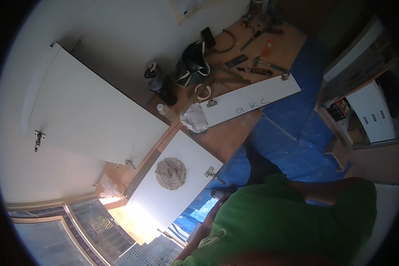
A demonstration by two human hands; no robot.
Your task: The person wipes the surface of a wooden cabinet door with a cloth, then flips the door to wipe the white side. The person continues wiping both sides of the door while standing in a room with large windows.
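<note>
My left hand [223, 199] is only partly visible at the edge of my green shirt, near the front edge of a white cabinet door panel [189, 149]. Its fingers are too hidden to show whether it holds anything. My right hand is out of view, its forearm passing behind my shirt. On the panel lies a round, crumpled greyish cloth or paper [170, 174]. A metal cabinet hinge [213, 174] sticks out past the panel's edge. Behind it, a narrow white panel [249, 101] bears handwriting and has hinges, with crumpled white paper or cloth [195, 118] at its near end.
A larger white door [96, 109] leans against the wall. The wooden worktop carries a hammer [269, 63], utility knife [255, 71], phone [236, 61], tape roll [202, 91], dark bottle [161, 84] and small bottle [165, 111]. Blue sheeting [292, 129] covers the floor. A window [99, 226] stands lower left.
</note>
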